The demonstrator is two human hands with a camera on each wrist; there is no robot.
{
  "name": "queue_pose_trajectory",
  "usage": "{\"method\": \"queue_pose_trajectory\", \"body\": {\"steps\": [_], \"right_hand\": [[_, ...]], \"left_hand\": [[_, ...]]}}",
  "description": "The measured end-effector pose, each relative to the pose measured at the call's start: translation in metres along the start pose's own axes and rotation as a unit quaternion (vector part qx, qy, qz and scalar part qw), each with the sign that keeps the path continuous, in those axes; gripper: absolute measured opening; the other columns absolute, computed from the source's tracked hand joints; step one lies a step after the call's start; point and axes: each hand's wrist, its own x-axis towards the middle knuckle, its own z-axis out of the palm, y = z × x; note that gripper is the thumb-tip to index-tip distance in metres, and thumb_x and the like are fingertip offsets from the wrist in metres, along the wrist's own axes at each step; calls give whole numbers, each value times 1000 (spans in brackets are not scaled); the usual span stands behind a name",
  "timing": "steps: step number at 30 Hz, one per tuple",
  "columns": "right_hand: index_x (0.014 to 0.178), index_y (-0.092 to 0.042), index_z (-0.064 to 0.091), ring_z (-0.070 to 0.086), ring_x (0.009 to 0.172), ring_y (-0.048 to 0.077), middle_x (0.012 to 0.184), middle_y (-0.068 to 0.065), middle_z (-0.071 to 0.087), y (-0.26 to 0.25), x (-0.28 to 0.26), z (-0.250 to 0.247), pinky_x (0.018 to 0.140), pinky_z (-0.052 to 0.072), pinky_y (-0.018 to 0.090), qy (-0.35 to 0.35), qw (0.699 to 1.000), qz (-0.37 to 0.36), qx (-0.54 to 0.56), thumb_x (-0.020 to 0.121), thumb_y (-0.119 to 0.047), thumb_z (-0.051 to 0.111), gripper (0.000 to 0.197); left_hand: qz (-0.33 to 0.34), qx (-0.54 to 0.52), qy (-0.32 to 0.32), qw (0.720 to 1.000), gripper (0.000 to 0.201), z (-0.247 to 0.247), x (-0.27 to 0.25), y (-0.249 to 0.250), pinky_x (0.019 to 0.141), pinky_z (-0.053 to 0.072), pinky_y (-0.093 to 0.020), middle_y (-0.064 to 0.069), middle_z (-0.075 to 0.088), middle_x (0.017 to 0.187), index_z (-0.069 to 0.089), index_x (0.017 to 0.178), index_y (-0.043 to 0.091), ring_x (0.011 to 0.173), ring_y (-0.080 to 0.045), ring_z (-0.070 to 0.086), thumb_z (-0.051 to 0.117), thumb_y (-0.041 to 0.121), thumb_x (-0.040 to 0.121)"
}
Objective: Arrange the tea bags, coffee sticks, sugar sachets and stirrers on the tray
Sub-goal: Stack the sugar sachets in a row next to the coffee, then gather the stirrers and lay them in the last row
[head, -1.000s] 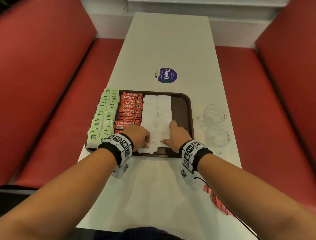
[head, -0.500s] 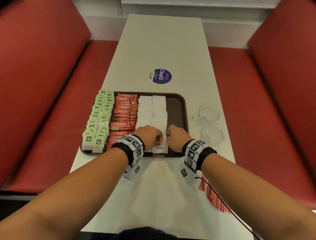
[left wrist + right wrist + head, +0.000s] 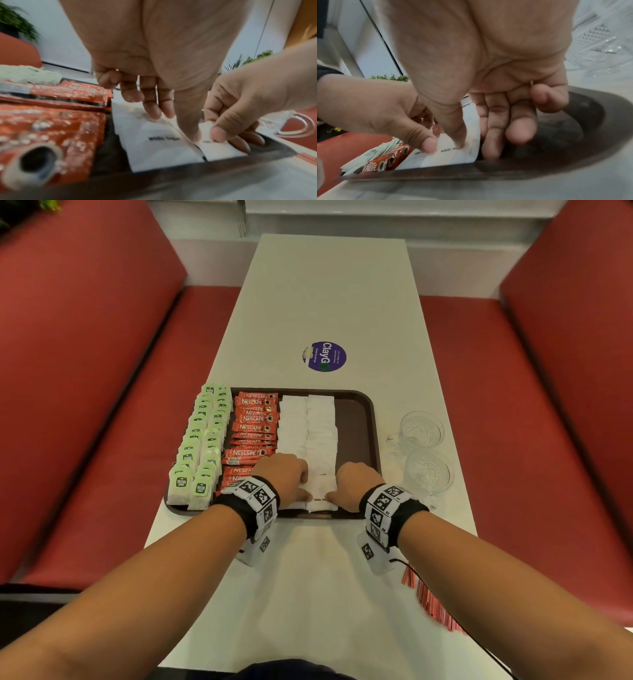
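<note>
A brown tray (image 3: 356, 419) holds two rows of green tea bags (image 3: 202, 436), a column of red coffee sticks (image 3: 255, 422) and two columns of white sugar sachets (image 3: 308, 426). My left hand (image 3: 287, 474) and right hand (image 3: 354, 481) meet at the near end of the sachet columns. In the left wrist view my left thumb and fingers (image 3: 152, 111) pinch the raised edge of a near sachet (image 3: 163, 146). My right hand (image 3: 476, 142) holds the neighbouring sachet (image 3: 452, 158), thumb on top and fingers along its right edge. Red stirrers (image 3: 431, 601) lie on the table by my right forearm.
Two glass cups (image 3: 421, 429) (image 3: 430, 474) stand just right of the tray. A round purple sticker (image 3: 324, 356) lies on the white table (image 3: 325, 285) beyond it. Red bench seats flank both sides. The tray's right strip is bare.
My right index finger was stretched along the right sachet column; it has curled back. Both hands have drawn together at the nearest sachets, thumbs facing each other.
</note>
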Motion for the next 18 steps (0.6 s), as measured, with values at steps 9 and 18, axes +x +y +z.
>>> {"method": "queue_pose_trajectory", "body": {"steps": [9, 18], "right_hand": [[81, -15, 56, 59, 70, 17, 77, 0, 60, -3, -9, -2, 65, 52, 30, 16, 1000, -6, -12, 89, -53, 65, 39], [99, -10, 62, 63, 86, 29, 92, 8, 66, 36, -90, -18, 72, 50, 35, 78, 991, -50, 98, 98, -30, 50, 23]], "left_hand": [[0, 35, -32, 999, 42, -8, -8, -7, 88, 50, -35, 6, 63, 111, 62, 113, 28, 101, -19, 59, 73, 51, 80], [161, -67, 87, 981, 20, -20, -28, 73, 84, 49, -37, 2, 63, 103, 66, 107, 22, 99, -20, 56, 57, 33, 94]]}}
